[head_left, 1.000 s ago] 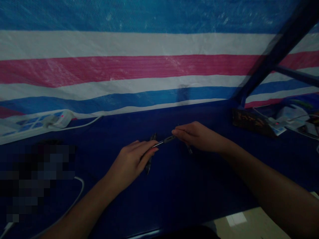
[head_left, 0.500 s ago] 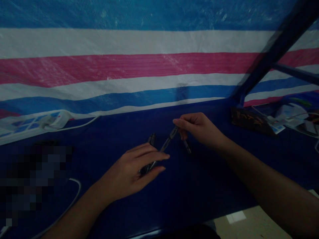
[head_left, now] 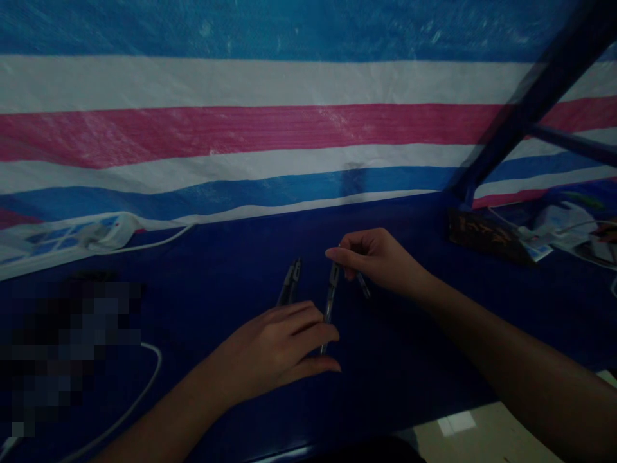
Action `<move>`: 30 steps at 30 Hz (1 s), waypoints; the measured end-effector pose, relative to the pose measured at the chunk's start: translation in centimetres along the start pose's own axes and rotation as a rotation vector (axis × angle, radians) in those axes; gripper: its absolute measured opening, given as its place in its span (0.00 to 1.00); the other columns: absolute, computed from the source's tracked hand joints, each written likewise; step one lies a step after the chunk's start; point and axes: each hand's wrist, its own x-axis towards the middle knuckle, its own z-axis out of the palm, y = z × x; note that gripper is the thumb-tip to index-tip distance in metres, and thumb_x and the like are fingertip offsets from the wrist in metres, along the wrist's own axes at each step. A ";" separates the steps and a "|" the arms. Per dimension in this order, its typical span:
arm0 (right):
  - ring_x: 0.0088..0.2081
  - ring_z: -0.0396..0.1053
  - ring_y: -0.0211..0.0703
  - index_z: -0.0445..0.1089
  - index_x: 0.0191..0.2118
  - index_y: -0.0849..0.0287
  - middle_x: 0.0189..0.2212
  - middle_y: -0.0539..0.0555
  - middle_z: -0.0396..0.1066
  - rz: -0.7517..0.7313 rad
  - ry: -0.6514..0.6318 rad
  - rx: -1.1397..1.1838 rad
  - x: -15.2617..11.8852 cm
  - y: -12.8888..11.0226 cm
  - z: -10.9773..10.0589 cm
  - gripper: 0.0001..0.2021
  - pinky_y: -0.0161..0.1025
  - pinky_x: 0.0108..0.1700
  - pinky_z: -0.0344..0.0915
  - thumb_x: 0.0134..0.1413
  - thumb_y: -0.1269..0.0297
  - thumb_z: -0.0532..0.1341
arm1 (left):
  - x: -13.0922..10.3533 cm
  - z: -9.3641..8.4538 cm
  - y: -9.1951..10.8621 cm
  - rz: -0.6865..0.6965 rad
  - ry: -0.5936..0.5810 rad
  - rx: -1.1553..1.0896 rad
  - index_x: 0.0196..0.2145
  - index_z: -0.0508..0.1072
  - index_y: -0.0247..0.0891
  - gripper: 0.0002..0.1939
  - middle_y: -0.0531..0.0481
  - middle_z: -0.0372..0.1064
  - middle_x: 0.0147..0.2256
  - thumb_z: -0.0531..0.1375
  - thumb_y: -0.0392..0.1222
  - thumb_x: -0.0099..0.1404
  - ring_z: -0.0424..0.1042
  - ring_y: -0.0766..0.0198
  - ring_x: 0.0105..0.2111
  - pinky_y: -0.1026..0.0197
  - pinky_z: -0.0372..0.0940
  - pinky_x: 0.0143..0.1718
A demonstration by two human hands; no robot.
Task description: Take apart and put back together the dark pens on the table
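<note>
A thin dark pen part (head_left: 330, 302) is held between both hands above the dark blue table (head_left: 414, 360). My right hand (head_left: 380, 260) pinches its upper end with thumb and forefinger. My left hand (head_left: 284, 347) grips its lower end between the fingers. Two dark pens (head_left: 289, 287) lie side by side on the table just left of it. Another small dark piece (head_left: 364, 286) lies under my right hand.
A white power strip (head_left: 62, 241) with a cord lies at the left by the striped tarp wall (head_left: 270, 122). A white cable (head_left: 135, 392) curves near the front left. A dark packet (head_left: 486, 238) and small items sit at the right beside a blue frame post (head_left: 520, 109).
The pen part has swung from nearly level to almost upright. My left hand has slid toward me and rightward, uncovering the two pens; my right hand stayed near the same spot.
</note>
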 end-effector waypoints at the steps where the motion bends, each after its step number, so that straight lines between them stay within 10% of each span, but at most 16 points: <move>1: 0.22 0.60 0.33 0.70 0.24 0.58 0.19 0.48 0.69 0.002 -0.004 -0.002 0.0 0.0 0.1 0.21 0.36 0.26 0.53 0.58 0.48 0.68 | 0.0 0.1 0.0 -0.001 -0.009 -0.016 0.46 0.76 0.37 0.15 0.49 0.75 0.36 0.57 0.52 0.78 0.77 0.61 0.37 0.59 0.77 0.42; 30: 0.21 0.58 0.32 0.69 0.25 0.59 0.19 0.46 0.67 -0.031 0.018 -0.124 -0.1 0.3 0.1 0.20 0.37 0.26 0.53 0.63 0.51 0.64 | 0.0 0.6 0.3 -0.149 -0.153 -0.242 0.50 0.71 0.40 0.06 0.50 0.73 0.42 0.60 0.38 0.76 0.76 0.61 0.41 0.58 0.72 0.44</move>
